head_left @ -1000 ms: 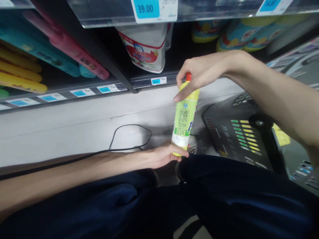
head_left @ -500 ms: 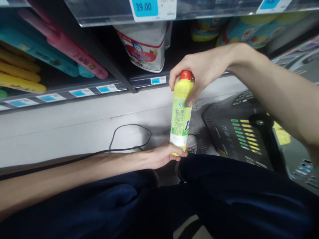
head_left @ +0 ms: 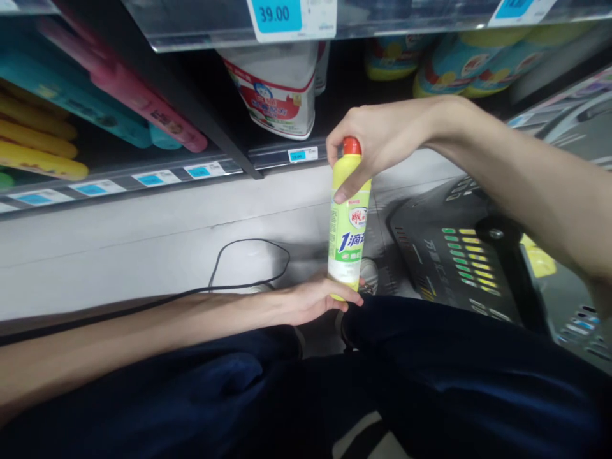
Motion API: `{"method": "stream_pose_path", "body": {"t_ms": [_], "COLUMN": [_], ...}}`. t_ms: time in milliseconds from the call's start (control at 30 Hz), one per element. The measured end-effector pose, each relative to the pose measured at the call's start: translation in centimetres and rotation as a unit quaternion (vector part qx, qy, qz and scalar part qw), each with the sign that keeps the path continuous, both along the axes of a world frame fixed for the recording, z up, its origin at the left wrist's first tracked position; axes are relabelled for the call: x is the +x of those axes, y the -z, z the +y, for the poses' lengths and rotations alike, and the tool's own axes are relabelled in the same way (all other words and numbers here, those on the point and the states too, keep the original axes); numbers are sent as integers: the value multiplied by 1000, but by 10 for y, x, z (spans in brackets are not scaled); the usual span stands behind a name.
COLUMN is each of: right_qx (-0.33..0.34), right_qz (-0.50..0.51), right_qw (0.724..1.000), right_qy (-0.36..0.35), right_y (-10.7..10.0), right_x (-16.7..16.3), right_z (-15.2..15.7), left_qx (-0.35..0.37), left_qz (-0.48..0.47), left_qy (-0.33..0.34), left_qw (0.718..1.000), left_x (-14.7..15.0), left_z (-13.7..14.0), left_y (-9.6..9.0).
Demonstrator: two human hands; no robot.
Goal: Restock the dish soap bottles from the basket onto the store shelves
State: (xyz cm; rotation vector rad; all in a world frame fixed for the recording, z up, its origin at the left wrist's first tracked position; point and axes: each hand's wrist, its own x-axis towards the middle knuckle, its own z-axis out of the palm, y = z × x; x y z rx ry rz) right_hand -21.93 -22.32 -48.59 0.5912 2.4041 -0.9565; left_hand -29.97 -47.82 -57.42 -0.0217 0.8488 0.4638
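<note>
A yellow bottle of dish soap [head_left: 348,220] with a red cap and a green label is held between my two hands, its cap end toward the shelf. My right hand [head_left: 366,150] grips it just below the cap, the thumb lying across the top of the label. At the bottle's base, my left hand [head_left: 321,298] is closed around the yellow bottom end; some of its fingers are hidden behind the bottle. The front of the label, with a large blue "1" and red lettering, is turned partly toward me.
A dark shopping basket [head_left: 444,248] stands at right with yellow and green things inside. Ahead, the shelf holds a white jug [head_left: 280,95], blue-and-yellow bottles [head_left: 454,64] and pink bottles [head_left: 148,105]. A black cable [head_left: 239,241] loops above the pale floor [head_left: 119,248].
The bottle has turned about its long axis, bringing the front label into view in place of the small-print side. My right thumb has shifted left across it.
</note>
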Motion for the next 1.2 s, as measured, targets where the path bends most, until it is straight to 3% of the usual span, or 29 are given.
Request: {"method": "stream_pose_path", "body": {"t_ms": [67, 200, 500, 700, 1200], "right_qx": [13, -37, -139, -140, -95], "right_qz": [-8, -16, 72, 53, 47], "right_qw": [1000, 999, 987, 989, 994], "right_qy": [11, 31, -35, 15, 32], "right_y": [2, 5, -5, -4, -5], "right_x": [0, 0, 5, 5, 2], "right_z": [1, 4, 8, 2, -5], "left_qx": [1, 6, 48, 58, 53], "left_qz": [-1, 4, -90, -82, -33], "left_qy": [2, 6, 23, 32, 5], "left_qw": [1000, 1000, 994, 994, 998], "left_x": [0, 0, -2, -4, 0], "left_z": [1, 0, -3, -7, -6], "left_y": [-1, -1, -6, -3, 0]}}
